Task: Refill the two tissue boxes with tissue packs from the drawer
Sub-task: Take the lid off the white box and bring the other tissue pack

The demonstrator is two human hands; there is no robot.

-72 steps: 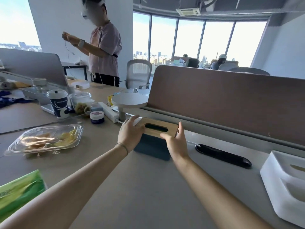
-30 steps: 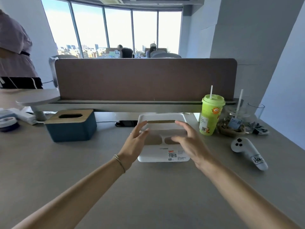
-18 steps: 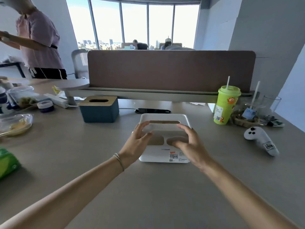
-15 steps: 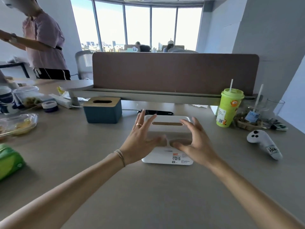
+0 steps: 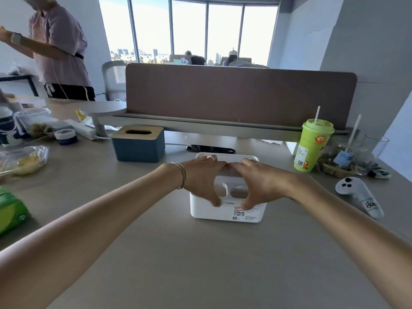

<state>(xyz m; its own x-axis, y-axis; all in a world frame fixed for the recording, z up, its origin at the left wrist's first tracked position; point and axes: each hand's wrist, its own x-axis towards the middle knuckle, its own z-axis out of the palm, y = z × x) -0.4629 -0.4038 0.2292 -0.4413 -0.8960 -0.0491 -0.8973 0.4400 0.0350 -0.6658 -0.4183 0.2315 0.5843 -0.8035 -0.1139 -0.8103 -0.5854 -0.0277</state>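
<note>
Your left hand (image 5: 201, 177) and right hand (image 5: 259, 179) both lie over the top of the white tissue box (image 5: 229, 211), fingers spread across its lid and thumbs hooked down on the near front face, so each hand grips the box. Your fingertips meet near the middle of the lid. The box sits on the grey desk (image 5: 200, 264), directly in front of you, with a printed label on its near side. Behind it and to the left stands the blue tissue box (image 5: 139, 148) with a wooden lid and an open slot, apart from your hands. A green tissue pack (image 5: 11, 211) lies at the far left edge of the desk. To the right stand a green cup (image 5: 312, 146) with a straw and a white controller (image 5: 359, 196). A black phone (image 5: 210, 149) lies just behind the white box, below the brown partition (image 5: 240, 94).
</note>
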